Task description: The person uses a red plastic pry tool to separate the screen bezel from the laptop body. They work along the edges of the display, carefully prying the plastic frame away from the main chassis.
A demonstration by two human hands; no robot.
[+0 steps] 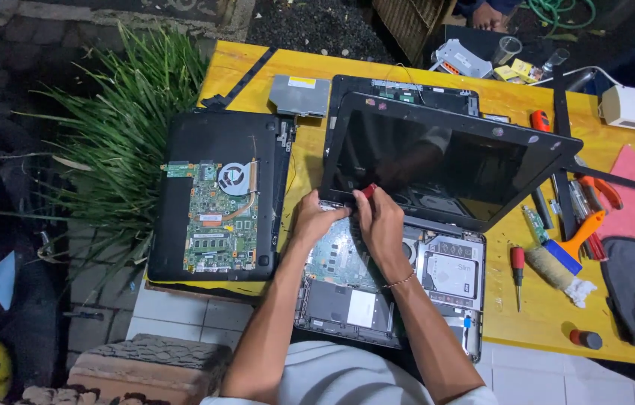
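Both my arms reach forward: left hand (311,218) fingers curled on laptop screen (437,161) corner, right hand (379,225) pinching red-handled tool (368,190).

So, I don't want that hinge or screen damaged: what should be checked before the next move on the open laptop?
1. Left hand steadies the hinge corner: ok, it rests at the screen's lower left corner.
2. Right hand has the red-handled tool at the hinge: ok.
3. Tool tip seated on a screw: cannot tell, hidden by fingers.
4. Screen propped upright over the base: ok; what supports it cannot be seen.
5. Second laptop's bare board clear of the hands: ok.
6. Spare screwdriver on the table, right of the base: ok.
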